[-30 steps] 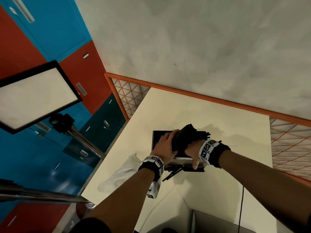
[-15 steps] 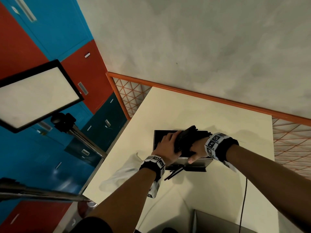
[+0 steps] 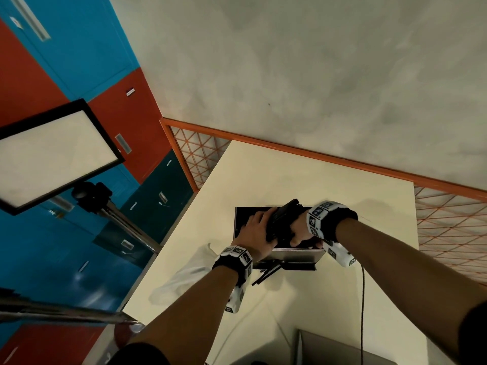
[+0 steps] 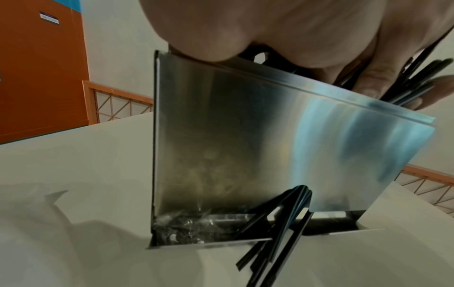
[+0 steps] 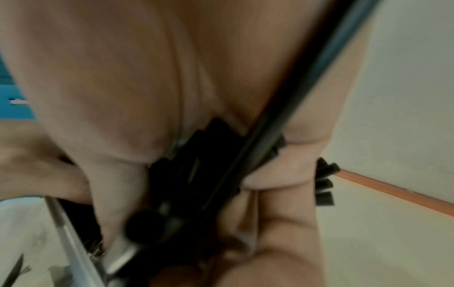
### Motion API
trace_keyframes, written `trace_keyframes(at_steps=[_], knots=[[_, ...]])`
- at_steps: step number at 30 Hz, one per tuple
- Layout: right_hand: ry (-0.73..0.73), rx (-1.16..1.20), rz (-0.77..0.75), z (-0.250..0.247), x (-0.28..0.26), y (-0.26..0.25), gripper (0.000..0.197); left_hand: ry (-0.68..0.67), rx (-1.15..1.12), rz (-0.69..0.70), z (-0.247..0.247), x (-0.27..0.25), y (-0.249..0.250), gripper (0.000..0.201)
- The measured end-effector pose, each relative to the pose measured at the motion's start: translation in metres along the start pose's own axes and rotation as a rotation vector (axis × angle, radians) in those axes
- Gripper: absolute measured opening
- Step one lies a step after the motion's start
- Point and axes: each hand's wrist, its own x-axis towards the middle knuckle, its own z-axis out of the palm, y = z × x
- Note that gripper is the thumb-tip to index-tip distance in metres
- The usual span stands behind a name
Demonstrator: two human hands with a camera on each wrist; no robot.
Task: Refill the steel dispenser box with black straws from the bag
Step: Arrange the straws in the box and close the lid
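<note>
Gripping straw bundle, both hands closed round it; long axis tilted over dispenser box.

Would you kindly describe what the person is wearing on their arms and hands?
Both hands are bare. The left wrist and right wrist each carry a black band ringed with white blocks printed with black square markers, plus a white camera unit underneath. A thin black cable hangs from the right one. Forearms are uncovered.

Dispenser box: brushed steel, glossy, reflective. Straws: black plastic, smooth, slight sheen. Table: cream, matt, smooth. Bag: thin translucent plastic, crinkled.
</note>
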Motion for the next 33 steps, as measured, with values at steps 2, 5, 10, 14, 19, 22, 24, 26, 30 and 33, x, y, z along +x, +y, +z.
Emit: trace_keyframes(at_steps=[2, 5, 10, 14, 19, 22, 24, 26, 30, 33], knots=[[0.006, -0.013, 0.022, 0.0, -0.002, -0.003, 0.046, -0.006, -0.009, 0.002, 0.0, 0.0, 0.0, 0.089], [0.029, -0.045, 0.01, -0.003, -0.008, -0.01, 0.046, -0.005, -0.02, 0.001, 0.0, 0.0, 0.0, 0.09], [-0.017, 0.058, 0.043, 0.001, -0.007, -0.008, 0.027, -0.016, -0.013, 0.011, 0.001, -0.002, 0.002, 0.095], [-0.044, 0.045, 0.043, 0.0, -0.005, -0.005, 0.028, -0.011, -0.004, 0.002, 0.002, -0.002, 0.001, 0.099], [-0.05, 0.072, 0.011, -0.012, -0.016, 0.007, 0.031, -0.009, -0.004, -0.021, 0.0, 0.0, 0.004, 0.103], [-0.024, 0.189, -0.01, -0.022, -0.03, 0.017, 0.018, 0.0, -0.029, -0.017, -0.002, -0.001, 0.005, 0.106], [-0.024, 0.249, -0.045, -0.027, -0.035, 0.022, 0.012, 0.009, -0.034, -0.018, -0.003, -0.001, 0.006, 0.109], [-0.036, 0.277, -0.075, -0.031, -0.036, 0.024, 0.006, 0.011, -0.047, -0.03, -0.003, 0.0, 0.005, 0.113], [-0.034, 0.296, -0.109, -0.037, -0.039, 0.024, 0.018, 0.025, -0.077, -0.05, -0.001, 0.001, 0.001, 0.119], [-0.023, 0.305, -0.119, -0.039, -0.042, 0.022, 0.017, 0.054, -0.084, -0.056, 0.001, 0.001, 0.001, 0.12]])
